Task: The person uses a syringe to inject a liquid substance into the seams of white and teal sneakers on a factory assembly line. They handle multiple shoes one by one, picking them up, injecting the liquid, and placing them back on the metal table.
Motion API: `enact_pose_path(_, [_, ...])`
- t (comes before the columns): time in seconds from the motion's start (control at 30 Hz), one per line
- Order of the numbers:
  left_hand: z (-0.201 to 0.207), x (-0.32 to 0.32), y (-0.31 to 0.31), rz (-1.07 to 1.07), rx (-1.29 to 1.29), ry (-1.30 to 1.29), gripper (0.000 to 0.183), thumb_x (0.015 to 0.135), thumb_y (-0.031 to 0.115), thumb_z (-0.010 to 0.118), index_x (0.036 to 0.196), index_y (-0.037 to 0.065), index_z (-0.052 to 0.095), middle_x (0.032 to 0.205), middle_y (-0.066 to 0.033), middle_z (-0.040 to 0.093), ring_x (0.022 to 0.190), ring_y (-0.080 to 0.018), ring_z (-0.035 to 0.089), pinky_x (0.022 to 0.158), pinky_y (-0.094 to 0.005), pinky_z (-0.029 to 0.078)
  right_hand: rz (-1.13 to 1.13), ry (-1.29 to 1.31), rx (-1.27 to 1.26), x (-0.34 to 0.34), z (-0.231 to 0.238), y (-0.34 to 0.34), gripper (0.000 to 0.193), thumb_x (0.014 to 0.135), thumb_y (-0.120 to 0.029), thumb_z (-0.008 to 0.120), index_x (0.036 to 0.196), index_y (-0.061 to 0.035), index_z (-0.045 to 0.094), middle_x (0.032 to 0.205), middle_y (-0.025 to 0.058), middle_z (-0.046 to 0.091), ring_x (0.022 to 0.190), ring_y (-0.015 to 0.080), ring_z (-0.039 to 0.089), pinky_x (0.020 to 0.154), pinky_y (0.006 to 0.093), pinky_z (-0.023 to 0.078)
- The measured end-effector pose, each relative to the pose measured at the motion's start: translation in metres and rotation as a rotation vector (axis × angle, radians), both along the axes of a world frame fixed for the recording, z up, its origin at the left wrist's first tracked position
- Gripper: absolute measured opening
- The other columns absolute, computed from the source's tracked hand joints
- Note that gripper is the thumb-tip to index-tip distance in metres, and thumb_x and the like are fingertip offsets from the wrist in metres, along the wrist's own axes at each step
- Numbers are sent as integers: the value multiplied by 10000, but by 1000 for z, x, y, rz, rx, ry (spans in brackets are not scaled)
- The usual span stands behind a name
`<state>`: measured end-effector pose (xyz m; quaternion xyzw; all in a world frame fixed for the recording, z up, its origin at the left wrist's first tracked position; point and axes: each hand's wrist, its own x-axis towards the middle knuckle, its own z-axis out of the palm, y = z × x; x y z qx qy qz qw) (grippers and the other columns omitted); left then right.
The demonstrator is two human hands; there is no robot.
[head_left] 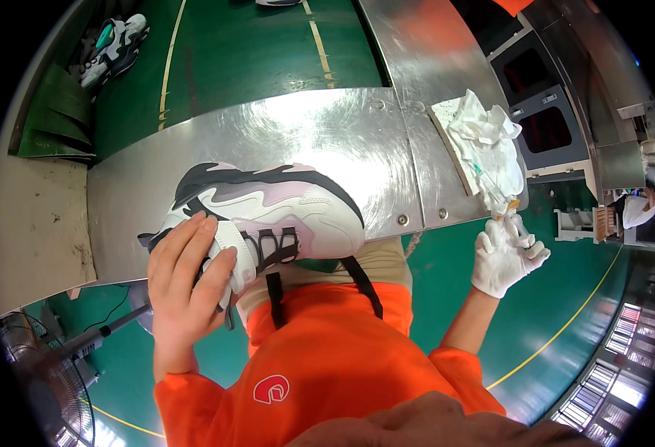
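Note:
A white, lilac and black sneaker lies on its side at the near edge of the metal worktop, its sole edge facing away and its dark laces toward me. My bare left hand grips it around the ankle opening, fingers over the collar. Off to the right, my right hand, in a white glove, is at the near end of a small board. Its fingers are curled and pinched by a small orange-brown piece; what they hold is too small to tell. A crumpled white cloth covers much of the board.
Beyond the metal worktop runs a green conveyor belt with yellow lines. Another sneaker rests at its far left. A fan stands at lower left. Dark-windowed machinery is at right; a person appears farther off.

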<state>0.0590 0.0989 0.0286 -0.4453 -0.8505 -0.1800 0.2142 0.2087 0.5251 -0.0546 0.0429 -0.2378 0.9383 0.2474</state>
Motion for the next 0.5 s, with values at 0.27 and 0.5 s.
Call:
enact_pose_path(0.27, [4,-3,-1,-21,17,-8,359,678,127,708,1028,77,647,1172,-166,647,1052,-369,642,844,-438,518,-130,-565,811,-9,33,-22,849,743,-422,745,1412,4,443,1251,150,566,808,216,546,629,325,483])
enact_pose_path(0.5, [0,-7,-2,-20,52,21,307,699,103,730,992,123,639,1135,-133,654,1034,-331,653,820,-400,548,362,-391,810,-46,75,-39,1037,711,-590,668,1405,120,370,1002,157,607,792,169,561,709,261,458])
